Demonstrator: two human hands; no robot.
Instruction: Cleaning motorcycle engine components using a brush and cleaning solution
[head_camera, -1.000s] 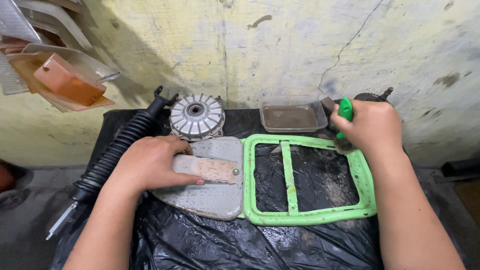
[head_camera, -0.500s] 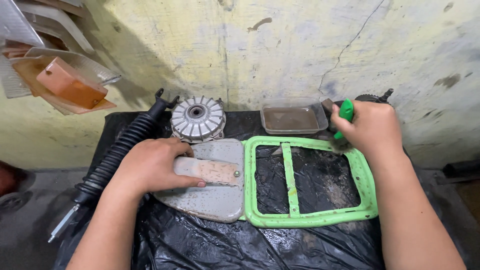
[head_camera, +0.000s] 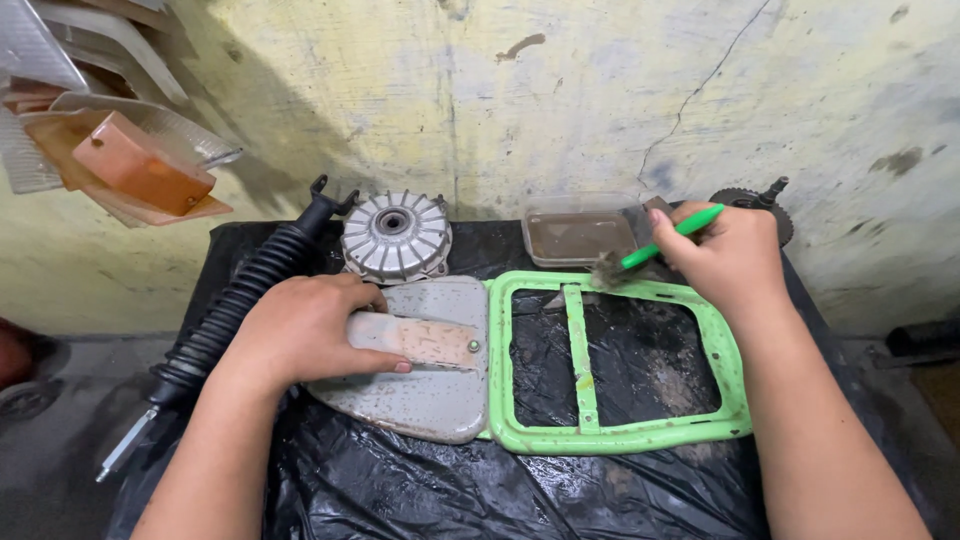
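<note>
Since the earlier frames the right hand (head_camera: 728, 255) has tilted the green-handled brush (head_camera: 655, 245) so that its handle now shows full length, slanting down to the left, with the dirty bristles touching the far rail of the green metal frame (head_camera: 615, 435); before, only a stub of green showed above the fist. That hand is closed around the upper end of the handle, fingers curled tight. The left hand (head_camera: 305, 330) has hardly shifted: it lies palm down, fingers loosely spread and flat, pressing on the grey metal plate (head_camera: 425, 405) joined to the frame's left side, its fingertips over the rusty strip across the plate; it grips nothing. Frame and plate lie flat on black plastic sheeting (head_camera: 400, 490) in the near middle of the scene. Just beyond the frame's far rail sits a clear plastic tub (head_camera: 580, 235) of murky liquid, and left of it a ribbed round metal hub (head_camera: 397, 237). A black ribbed rubber boot (head_camera: 240, 300) runs diagonally along the left edge. A small gear (head_camera: 765, 200) peeks out behind the right hand. Orange plastic lenses (head_camera: 130, 165) hang at far left.
</note>
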